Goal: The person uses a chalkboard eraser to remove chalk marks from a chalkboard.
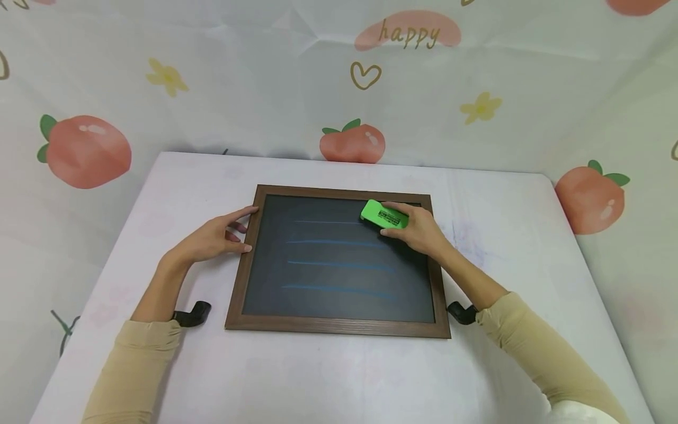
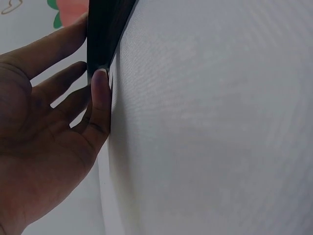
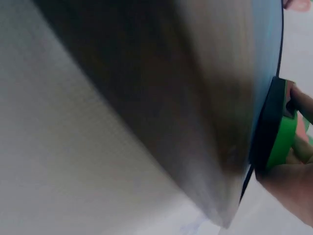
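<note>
A wood-framed chalkboard (image 1: 339, 327) lies flat on the white table (image 1: 328, 377), with several blue chalk lines (image 1: 339, 265) across it. My right hand (image 1: 415, 227) grips a green eraser (image 1: 384, 214) and presses it on the board's upper right part. The eraser (image 3: 281, 129) shows green with a dark pad against the board in the right wrist view. My left hand (image 1: 219, 235) rests with straight fingers against the board's left frame edge (image 2: 100, 34); its fingertips (image 2: 100, 83) touch that edge.
A cloth backdrop printed with peaches (image 1: 87, 150) and flowers stands behind and beside the table. Black wrist-camera mounts (image 1: 193, 314) show by both forearms. The table's far edge runs just behind the board.
</note>
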Demonstrator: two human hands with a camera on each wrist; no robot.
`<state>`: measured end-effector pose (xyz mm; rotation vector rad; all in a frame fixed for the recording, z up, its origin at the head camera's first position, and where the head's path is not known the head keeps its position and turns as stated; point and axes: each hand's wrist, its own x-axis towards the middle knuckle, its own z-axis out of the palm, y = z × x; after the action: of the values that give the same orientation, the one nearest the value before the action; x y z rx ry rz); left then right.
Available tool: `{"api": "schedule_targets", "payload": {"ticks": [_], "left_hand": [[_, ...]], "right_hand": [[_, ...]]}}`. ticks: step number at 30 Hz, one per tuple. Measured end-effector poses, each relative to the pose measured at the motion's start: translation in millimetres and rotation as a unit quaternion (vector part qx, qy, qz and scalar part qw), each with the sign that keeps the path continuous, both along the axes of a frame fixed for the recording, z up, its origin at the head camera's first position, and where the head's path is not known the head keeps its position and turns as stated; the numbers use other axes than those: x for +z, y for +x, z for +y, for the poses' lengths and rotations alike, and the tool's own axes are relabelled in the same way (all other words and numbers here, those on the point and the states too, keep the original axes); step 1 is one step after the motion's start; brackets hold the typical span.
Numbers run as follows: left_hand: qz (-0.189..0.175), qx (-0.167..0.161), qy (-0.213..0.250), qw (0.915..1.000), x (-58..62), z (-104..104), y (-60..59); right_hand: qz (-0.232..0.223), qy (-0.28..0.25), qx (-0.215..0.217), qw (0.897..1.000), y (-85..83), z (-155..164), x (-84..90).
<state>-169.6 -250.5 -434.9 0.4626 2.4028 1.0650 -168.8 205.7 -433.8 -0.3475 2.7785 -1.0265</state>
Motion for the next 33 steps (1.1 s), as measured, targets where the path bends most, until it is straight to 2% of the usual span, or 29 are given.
{"api": "schedule_targets", "payload": {"ticks": [8,21,33], "left_hand": [[0.006,0.0,-0.002,1.0,-2.1,0,-0.5],[0.001,0.003,-0.002,1.0,-2.4,-1,-2.3],[-0.008,0.013,-0.004,0.9999,0.3,2,-1.1]], "right_hand": [[-0.028,-0.005,-0.02,0.999,-2.8,-9,7.1],[-0.035,-0.025,-0.043,0.998,-9.6,-18,3.6],[-0.05,-0.038,-0.037,0.997,-12.2,-27,4.7]]}}
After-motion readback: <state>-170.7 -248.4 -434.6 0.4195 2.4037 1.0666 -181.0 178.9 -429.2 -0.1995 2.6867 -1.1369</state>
